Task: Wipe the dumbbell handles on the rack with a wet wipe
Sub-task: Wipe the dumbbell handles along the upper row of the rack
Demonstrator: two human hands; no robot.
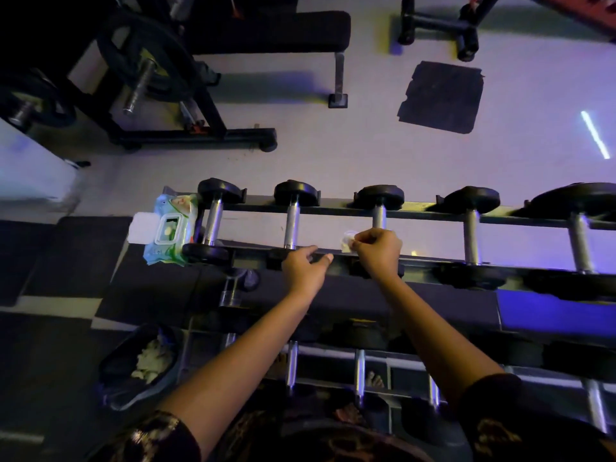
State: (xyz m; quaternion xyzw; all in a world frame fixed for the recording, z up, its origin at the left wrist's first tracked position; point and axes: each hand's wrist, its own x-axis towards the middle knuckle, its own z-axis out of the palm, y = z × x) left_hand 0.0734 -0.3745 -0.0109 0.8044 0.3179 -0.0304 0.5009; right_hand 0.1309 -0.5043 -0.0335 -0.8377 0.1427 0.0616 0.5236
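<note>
Several black dumbbells with chrome handles lie across the top tier of the rack (416,215). My right hand (378,250) grips a crumpled white wet wipe (348,241) at the near end of the third dumbbell's handle (379,217). My left hand (305,270) rests with relaxed fingers on the near rail, over the front plate of the second dumbbell (292,225). A wet-wipe pack (168,228) with its lid flipped open lies at the rack's left end, beside the first dumbbell (213,221).
A dark bin (126,385) holding crumpled used wipes stands on the floor at lower left. Lower rack tiers carry more dumbbells (360,375). Beyond the rack are a weight bench (266,31), a plate stand (146,65) and a black floor mat (441,96).
</note>
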